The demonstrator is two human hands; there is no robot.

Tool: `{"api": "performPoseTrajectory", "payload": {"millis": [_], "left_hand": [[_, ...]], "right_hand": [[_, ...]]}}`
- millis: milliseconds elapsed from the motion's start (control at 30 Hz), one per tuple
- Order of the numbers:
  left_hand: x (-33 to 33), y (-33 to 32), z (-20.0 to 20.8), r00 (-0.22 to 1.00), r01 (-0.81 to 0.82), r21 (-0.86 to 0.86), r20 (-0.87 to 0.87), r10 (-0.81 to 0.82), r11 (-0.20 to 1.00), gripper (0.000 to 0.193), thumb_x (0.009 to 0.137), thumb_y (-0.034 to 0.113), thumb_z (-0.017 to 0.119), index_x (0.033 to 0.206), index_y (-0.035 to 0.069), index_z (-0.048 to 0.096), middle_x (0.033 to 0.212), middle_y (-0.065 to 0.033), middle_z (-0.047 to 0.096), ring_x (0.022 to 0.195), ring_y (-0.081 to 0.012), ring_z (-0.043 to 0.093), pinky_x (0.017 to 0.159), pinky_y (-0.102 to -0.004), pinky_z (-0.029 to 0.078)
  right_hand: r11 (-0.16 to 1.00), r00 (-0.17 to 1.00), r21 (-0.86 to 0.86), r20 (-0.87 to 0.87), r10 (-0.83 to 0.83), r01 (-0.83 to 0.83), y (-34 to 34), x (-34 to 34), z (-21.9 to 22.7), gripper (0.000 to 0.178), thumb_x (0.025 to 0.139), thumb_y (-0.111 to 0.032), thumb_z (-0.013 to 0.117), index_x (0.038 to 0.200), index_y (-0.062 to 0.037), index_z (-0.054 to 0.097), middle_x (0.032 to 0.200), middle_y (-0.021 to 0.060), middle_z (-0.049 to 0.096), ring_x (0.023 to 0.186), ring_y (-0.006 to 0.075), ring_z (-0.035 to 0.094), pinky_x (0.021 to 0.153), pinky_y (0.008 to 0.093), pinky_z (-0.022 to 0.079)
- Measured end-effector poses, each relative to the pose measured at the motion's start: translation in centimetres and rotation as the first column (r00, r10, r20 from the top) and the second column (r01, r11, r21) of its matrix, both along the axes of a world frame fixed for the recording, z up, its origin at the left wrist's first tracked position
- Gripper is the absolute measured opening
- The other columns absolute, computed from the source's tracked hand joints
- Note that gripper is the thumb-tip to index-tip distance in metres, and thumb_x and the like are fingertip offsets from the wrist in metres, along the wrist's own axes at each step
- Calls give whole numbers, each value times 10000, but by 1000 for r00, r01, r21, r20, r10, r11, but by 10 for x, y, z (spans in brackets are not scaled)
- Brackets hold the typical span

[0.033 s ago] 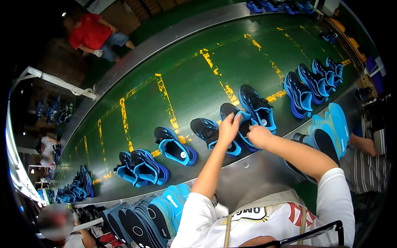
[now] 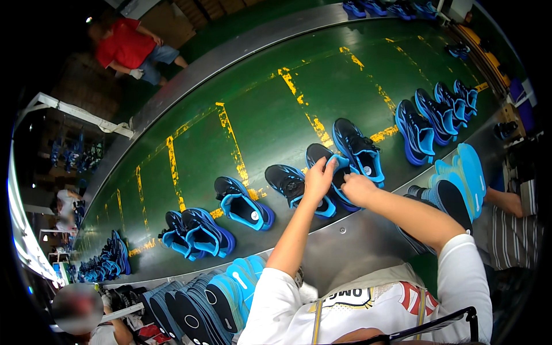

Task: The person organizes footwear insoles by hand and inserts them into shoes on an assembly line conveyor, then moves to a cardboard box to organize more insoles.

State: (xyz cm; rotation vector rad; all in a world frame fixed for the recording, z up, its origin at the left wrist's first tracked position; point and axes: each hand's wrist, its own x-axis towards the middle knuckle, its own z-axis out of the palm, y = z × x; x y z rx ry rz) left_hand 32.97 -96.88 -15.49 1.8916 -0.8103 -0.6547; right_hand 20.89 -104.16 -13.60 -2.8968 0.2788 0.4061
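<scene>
A black and blue sports shoe [image 2: 317, 153] sits on the green belt in front of me, its toe pointing away. My left hand [image 2: 318, 183] pinches the light blue lining at its opening and pulls it up. Curled in a fist, my right hand [image 2: 360, 190] dips its fingertips into the same shoe at the heel end; what they hold, if anything, is hidden. Close on the right stands a matching shoe [image 2: 352, 141] with a pale round mark on its insole. Another shoe [image 2: 282, 179] lies just left, partly behind my left forearm.
Yellow lines divide the green belt [image 2: 259, 132]. More shoes stand left [image 2: 207, 230] and right [image 2: 414, 132] along it. Stacked insoles [image 2: 195, 313] lie at my left, and further insoles [image 2: 468, 178] at my right beside another person's arm [image 2: 506, 201]. Across the belt is a person in red [image 2: 129, 43].
My right hand and forearm have shifted very slightly to the left at the shoe's opening. My left hand keeps its hold, and the shoes have not moved.
</scene>
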Motion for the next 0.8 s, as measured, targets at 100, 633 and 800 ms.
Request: {"api": "performPoseTrajectory", "payload": {"millis": [100,633,800], "left_hand": [[-1,-2,0,999,-7,-8,45,7,1000,342,806,312,498,701,-11,455,539,-174,457,470,-228,414,464,-332,347],[-9,-4,-10,974,-52,-36,218,58,998,280,824,293,467,851,16,507,638,-205,530,620,-364,530,514,-377,400],[-11,-1,-13,958,-54,-5,281,53,999,266,824,278,467,883,23,515,628,-199,538,617,-362,538,508,-383,408]], "right_hand": [[999,998,-43,66,-5,7,-1,3,-18,120,701,-110,481,722,-35,572,779,117,531,779,245,532,651,333,454],[987,971,-132,-233,59,-91,-2,19,-22,199,774,-160,424,870,-67,572,926,69,561,859,197,506,699,296,397],[974,854,-50,-492,169,-221,-4,26,-8,234,759,-156,444,896,-52,604,1011,104,538,960,221,460,768,308,371]]}}
